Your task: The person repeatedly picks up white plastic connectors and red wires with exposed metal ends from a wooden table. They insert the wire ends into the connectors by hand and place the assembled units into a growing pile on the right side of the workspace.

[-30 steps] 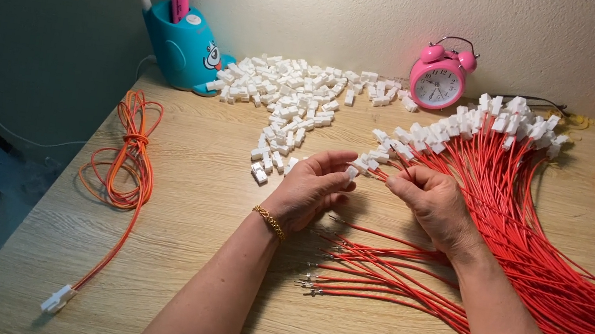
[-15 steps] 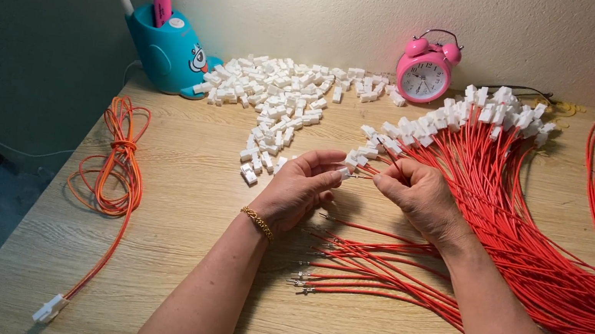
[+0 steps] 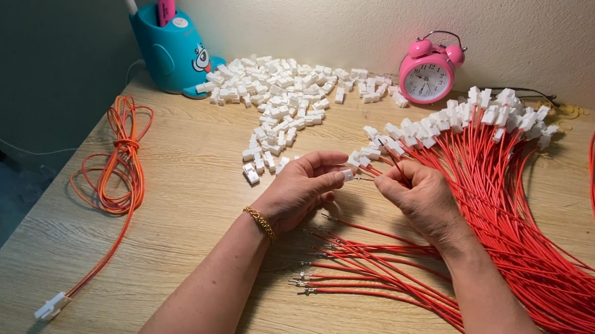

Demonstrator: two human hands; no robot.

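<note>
Bare wire ends (image 3: 314,270): nearest, metal tips pointing left on the desk (image 3: 195,176).
Left hand (image 3: 302,191): fingers pinched on a small white connector (image 3: 348,174).
Right hand (image 3: 421,196): fingers closed on 1 red wire (image 3: 367,178), long axis left-right, tip pointing left into the connector.
Far: loose connector pile (image 3: 284,99), pink alarm clock (image 3: 427,73).

Connector pile (image 3: 283,103) behind hands, wire bundle (image 3: 534,247) right, coiled cable (image 3: 119,165) left, clock (image 3: 427,73) behind
</note>
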